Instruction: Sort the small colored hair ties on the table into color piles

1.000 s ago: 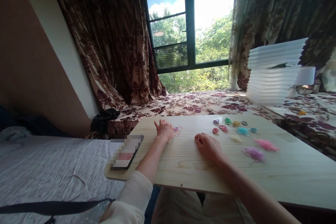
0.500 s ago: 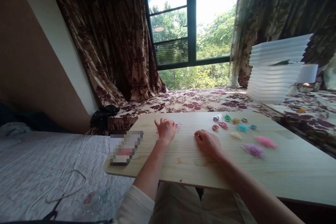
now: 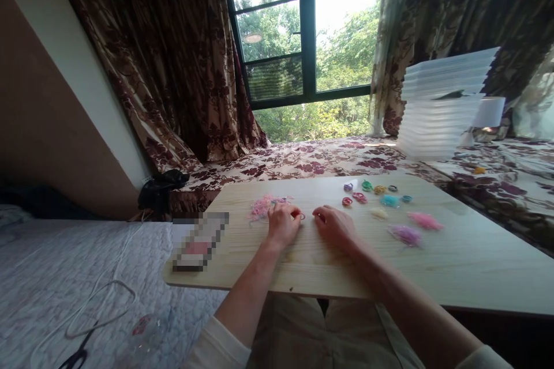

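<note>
A pale wooden board (image 3: 329,265) lies across my lap. My left hand (image 3: 282,222) rests on it with fingers curled, pinching a small red elastic band (image 3: 298,216) at its fingertips. Just behind that hand lies a loose pink pile of bands (image 3: 261,206). My right hand (image 3: 334,225) sits a little to the right, fingers curled on the board; whether it holds anything is hidden. Farther right lie several coloured bands (image 3: 372,190), a pink heap (image 3: 425,219) and a purple heap (image 3: 404,234).
A blurred flat object (image 3: 199,240) lies at the board's left end. Scissors (image 3: 78,353) and a white cable (image 3: 101,305) lie on the grey bedding to the left. A stack of clear trays (image 3: 445,104) stands on the floral window seat. A black bundle (image 3: 161,184) sits by the curtain.
My left hand has drawn back from the pink pile towards the middle, with a red band at its fingertips. The view has tilted down and left. My right hand has hardly moved.
</note>
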Demonstrator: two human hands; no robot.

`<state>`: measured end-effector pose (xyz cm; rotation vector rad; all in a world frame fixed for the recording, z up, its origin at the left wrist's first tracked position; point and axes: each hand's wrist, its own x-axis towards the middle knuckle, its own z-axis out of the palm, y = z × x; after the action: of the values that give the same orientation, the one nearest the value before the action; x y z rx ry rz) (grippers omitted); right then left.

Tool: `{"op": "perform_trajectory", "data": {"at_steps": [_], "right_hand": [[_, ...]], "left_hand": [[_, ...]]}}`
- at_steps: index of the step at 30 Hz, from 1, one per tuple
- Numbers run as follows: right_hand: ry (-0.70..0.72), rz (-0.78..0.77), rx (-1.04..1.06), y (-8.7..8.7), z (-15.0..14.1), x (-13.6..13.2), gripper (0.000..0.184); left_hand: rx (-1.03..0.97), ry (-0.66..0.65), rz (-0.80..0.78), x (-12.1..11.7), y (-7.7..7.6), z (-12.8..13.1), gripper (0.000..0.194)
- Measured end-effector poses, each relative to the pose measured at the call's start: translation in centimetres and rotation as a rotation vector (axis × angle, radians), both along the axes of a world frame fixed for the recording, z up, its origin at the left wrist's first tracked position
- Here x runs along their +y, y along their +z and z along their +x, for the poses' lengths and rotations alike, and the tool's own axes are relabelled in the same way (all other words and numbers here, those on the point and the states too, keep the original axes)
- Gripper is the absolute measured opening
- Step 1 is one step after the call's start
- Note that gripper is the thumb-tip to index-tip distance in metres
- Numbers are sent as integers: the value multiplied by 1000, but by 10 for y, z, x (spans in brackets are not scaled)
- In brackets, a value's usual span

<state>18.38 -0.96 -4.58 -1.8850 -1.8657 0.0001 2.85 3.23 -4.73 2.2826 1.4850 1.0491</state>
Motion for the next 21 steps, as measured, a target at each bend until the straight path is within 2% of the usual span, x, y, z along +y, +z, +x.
{"op": "perform_trajectory", "data": {"at_steps": [4,8,21], "right_hand": [[85,86,55,0,0,0,25],[153,90,108,-1,-1,0,22],[240,156,225,-2,-1,1,20]], "left_hand": [[-55,-36,-7,-1,-1,0,9],[-97,-57,-3,-3,1,1,9],[-122,-90,-31,-7,3,3,10]]}}
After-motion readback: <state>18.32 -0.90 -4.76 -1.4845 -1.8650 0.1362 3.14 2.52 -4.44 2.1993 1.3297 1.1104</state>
